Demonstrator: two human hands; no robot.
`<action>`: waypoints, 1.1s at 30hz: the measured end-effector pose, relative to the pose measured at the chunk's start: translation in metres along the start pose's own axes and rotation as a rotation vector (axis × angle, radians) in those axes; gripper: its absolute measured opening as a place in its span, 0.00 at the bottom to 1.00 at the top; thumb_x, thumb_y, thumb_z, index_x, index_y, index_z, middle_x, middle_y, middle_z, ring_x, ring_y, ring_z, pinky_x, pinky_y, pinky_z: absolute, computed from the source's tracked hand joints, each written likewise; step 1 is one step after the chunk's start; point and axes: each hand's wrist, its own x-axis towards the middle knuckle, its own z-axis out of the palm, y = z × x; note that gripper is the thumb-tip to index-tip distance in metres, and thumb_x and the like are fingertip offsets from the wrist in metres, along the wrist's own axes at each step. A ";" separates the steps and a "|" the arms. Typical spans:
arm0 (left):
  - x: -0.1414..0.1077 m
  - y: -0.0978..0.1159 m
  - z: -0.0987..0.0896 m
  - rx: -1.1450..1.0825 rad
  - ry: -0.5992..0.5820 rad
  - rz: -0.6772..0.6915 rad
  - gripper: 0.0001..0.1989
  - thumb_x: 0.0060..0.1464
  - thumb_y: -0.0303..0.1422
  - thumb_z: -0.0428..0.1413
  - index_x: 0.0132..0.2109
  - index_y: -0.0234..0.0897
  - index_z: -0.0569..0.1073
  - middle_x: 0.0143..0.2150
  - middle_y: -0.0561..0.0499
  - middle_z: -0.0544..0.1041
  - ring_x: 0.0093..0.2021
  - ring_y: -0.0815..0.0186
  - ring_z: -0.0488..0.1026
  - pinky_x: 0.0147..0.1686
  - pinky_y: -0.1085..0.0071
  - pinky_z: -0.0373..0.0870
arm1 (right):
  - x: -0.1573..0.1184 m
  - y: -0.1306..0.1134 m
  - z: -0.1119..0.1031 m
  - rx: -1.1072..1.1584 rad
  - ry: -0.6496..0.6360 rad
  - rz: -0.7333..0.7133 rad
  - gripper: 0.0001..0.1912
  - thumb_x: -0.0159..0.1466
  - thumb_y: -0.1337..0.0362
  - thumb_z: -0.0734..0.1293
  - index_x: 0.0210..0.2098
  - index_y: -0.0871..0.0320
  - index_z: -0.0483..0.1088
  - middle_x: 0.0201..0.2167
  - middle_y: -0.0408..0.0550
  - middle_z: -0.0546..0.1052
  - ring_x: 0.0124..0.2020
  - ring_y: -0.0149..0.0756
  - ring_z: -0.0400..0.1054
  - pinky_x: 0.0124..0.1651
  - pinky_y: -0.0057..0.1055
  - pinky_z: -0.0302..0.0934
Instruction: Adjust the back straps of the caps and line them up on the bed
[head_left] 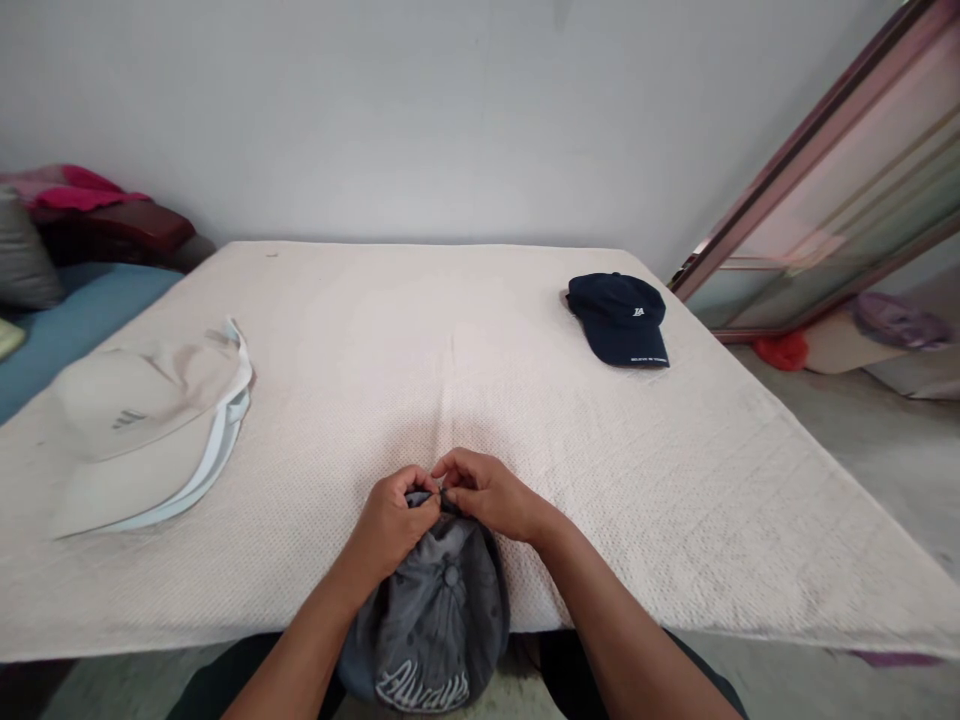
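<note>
A dark grey baseball cap (442,610) with white lettering hangs over the table's front edge, its lettered front toward me. My left hand (397,520) pinches the back strap at the cap's far end. Close beside it, my right hand (484,492) grips the same strap, thumb and fingers nearly meeting the left ones. The strap's fastening is mostly hidden by my fingers. To the left lie stacked pale caps (150,410), the top one beige with a striped logo. A navy cap (619,315) with a small white logo rests at the far right.
A cream textured cloth (360,340) covers the table, which meets a grey wall (420,120) behind. Left of it is a blue seat (112,300) with a grey cushion (26,250). A pink-framed glass panel (825,190) stands to the right, near a red item (781,350) on the floor.
</note>
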 end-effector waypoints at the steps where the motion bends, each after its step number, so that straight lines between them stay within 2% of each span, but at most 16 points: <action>1: 0.000 -0.001 0.000 -0.020 0.003 -0.009 0.00 0.45 0.28 0.54 0.28 0.37 0.69 0.24 0.56 0.68 0.26 0.69 0.63 0.28 0.73 0.59 | 0.000 0.000 0.000 0.002 0.005 0.003 0.15 0.55 0.76 0.62 0.39 0.56 0.69 0.28 0.41 0.70 0.29 0.27 0.62 0.32 0.25 0.55; 6: 0.002 -0.005 0.000 -0.287 0.006 -0.094 0.06 0.46 0.31 0.58 0.34 0.35 0.72 0.27 0.54 0.73 0.27 0.70 0.68 0.29 0.74 0.63 | 0.002 0.000 -0.002 0.064 0.062 0.010 0.12 0.55 0.73 0.63 0.38 0.57 0.69 0.29 0.41 0.70 0.30 0.28 0.63 0.32 0.25 0.55; 10: 0.002 -0.006 0.001 -0.631 -0.044 -0.289 0.12 0.42 0.32 0.63 0.35 0.35 0.71 0.27 0.51 0.77 0.27 0.68 0.73 0.31 0.73 0.67 | 0.003 0.002 -0.004 0.150 0.081 0.017 0.06 0.56 0.72 0.65 0.34 0.58 0.68 0.27 0.41 0.70 0.28 0.27 0.62 0.30 0.25 0.55; 12: 0.003 -0.005 0.002 -0.726 -0.054 -0.342 0.13 0.39 0.31 0.64 0.34 0.34 0.71 0.26 0.51 0.78 0.26 0.69 0.73 0.31 0.73 0.67 | 0.003 0.005 -0.004 0.170 0.086 0.038 0.05 0.56 0.71 0.65 0.33 0.59 0.68 0.26 0.41 0.70 0.27 0.27 0.62 0.29 0.25 0.55; 15: 0.003 -0.005 0.003 -0.741 -0.055 -0.358 0.12 0.39 0.30 0.65 0.32 0.34 0.71 0.25 0.51 0.78 0.26 0.69 0.74 0.30 0.74 0.67 | 0.005 0.008 -0.003 0.197 0.087 0.082 0.05 0.54 0.72 0.64 0.32 0.59 0.68 0.24 0.40 0.70 0.25 0.27 0.62 0.28 0.25 0.55; 21: 0.003 -0.007 0.004 -0.543 0.002 -0.318 0.12 0.41 0.31 0.63 0.36 0.33 0.73 0.27 0.50 0.78 0.27 0.67 0.74 0.31 0.72 0.67 | 0.006 0.003 -0.003 0.306 0.105 0.109 0.05 0.53 0.72 0.65 0.30 0.59 0.68 0.22 0.39 0.68 0.22 0.25 0.60 0.25 0.25 0.54; 24: 0.002 -0.006 0.005 -0.510 -0.044 -0.316 0.13 0.41 0.29 0.63 0.38 0.33 0.73 0.31 0.48 0.79 0.30 0.66 0.76 0.34 0.71 0.68 | 0.005 -0.004 -0.005 0.426 0.122 0.095 0.06 0.53 0.68 0.67 0.32 0.60 0.68 0.22 0.38 0.67 0.20 0.24 0.59 0.25 0.25 0.55; 26: 0.000 -0.004 0.006 -0.499 -0.080 -0.339 0.10 0.42 0.29 0.62 0.35 0.33 0.73 0.29 0.49 0.79 0.28 0.67 0.75 0.32 0.71 0.68 | 0.004 -0.006 -0.007 0.487 0.142 0.091 0.09 0.53 0.66 0.69 0.33 0.60 0.68 0.22 0.37 0.67 0.20 0.23 0.59 0.25 0.25 0.55; 29: -0.003 -0.003 0.006 -0.546 -0.105 -0.363 0.07 0.44 0.29 0.61 0.31 0.34 0.71 0.24 0.50 0.77 0.25 0.68 0.73 0.29 0.72 0.66 | 0.003 -0.008 -0.008 0.552 0.138 0.108 0.11 0.53 0.65 0.71 0.33 0.60 0.67 0.20 0.36 0.67 0.18 0.23 0.59 0.22 0.24 0.53; 33: -0.005 -0.001 0.004 -0.663 -0.136 -0.340 0.09 0.45 0.33 0.62 0.32 0.34 0.71 0.24 0.51 0.76 0.25 0.69 0.72 0.30 0.73 0.66 | 0.000 -0.011 -0.011 0.679 0.063 0.128 0.13 0.53 0.64 0.72 0.36 0.59 0.67 0.17 0.36 0.67 0.15 0.23 0.59 0.17 0.21 0.48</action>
